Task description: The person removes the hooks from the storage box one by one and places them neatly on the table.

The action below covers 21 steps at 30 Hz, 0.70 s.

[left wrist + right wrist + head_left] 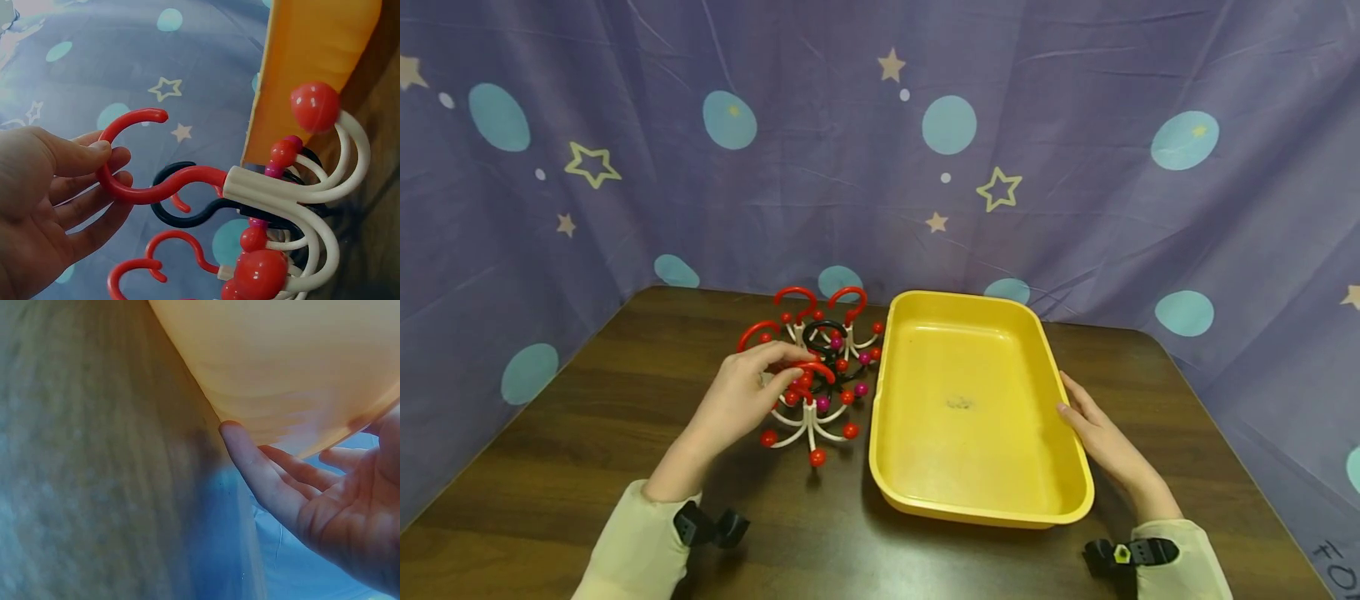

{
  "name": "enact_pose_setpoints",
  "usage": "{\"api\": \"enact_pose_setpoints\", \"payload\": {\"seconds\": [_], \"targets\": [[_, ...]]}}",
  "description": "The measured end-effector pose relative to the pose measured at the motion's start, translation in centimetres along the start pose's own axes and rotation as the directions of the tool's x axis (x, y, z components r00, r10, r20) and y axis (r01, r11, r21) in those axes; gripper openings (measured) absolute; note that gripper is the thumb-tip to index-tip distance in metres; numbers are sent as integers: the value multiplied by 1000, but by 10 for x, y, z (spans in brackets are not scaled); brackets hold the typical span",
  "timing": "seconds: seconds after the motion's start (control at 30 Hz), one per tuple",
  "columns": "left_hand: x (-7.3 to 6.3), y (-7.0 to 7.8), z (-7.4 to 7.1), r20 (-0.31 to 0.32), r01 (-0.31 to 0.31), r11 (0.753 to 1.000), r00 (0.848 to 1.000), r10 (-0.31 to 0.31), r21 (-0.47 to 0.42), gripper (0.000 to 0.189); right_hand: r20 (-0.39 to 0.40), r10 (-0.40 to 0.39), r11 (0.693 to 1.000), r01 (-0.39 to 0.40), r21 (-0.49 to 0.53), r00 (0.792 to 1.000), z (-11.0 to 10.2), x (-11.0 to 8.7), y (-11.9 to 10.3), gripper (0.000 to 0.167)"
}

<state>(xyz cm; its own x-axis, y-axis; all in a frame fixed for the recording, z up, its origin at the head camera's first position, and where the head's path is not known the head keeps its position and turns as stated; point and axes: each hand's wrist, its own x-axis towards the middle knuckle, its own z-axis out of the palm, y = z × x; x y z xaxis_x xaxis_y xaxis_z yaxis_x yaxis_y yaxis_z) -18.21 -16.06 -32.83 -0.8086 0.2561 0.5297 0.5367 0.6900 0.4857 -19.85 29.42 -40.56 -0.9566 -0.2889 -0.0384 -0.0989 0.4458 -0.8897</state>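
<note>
My left hand (735, 396) pinches the curved red hook (128, 195) of a hanger between thumb and fingers. This hanger has a white stem (256, 189), curved white arms and red balls (315, 107) on their ends. Other hangers stand close behind it, some with red hooks (848, 292) and white arms, another with a black hook (823, 323) and magenta balls. On the right, my right hand (1101, 437) holds the right side of a yellow tray (970, 500), thumb at the rim and fingers along the outer wall. In the right wrist view those fingers (265, 478) touch the tray's outside.
The tray lies on a brown wooden table (602, 400), just right of the hangers, with only a dark smudge on its floor. A purple curtain (842, 167) with stars and blue spots surrounds the table at the back and sides.
</note>
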Motion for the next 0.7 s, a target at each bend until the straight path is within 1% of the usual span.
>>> {"api": "enact_pose_setpoints", "payload": {"seconds": [0.2,0.33,0.4,0.47,0.53,0.7], "targets": [[-1,-4,2,17,33,999,999,-32,-4,18,-5,18,1000,-18,-16,1000,0,0,-2,64],[-2,-7,4,12,36,999,999,-36,2,17,-6,17,1000,-17,-24,1000,0,-1,-2,64],[-2,-8,4,20,35,999,999,-35,4,17,-5,19,999,-19,-31,1000,0,-1,-2,64],[-2,-9,3,40,40,999,998,-40,3,16,-7,19,999,-19,-30,1000,1,-1,-2,64],[-2,-11,2,74,53,999,996,-52,-3,15,-11,20,999,-20,-31,1000,1,-1,-2,64],[-3,-15,0,147,97,995,985,-94,-14,14,-19,20,999,-21,-43,1000,1,-2,-2,64]]}}
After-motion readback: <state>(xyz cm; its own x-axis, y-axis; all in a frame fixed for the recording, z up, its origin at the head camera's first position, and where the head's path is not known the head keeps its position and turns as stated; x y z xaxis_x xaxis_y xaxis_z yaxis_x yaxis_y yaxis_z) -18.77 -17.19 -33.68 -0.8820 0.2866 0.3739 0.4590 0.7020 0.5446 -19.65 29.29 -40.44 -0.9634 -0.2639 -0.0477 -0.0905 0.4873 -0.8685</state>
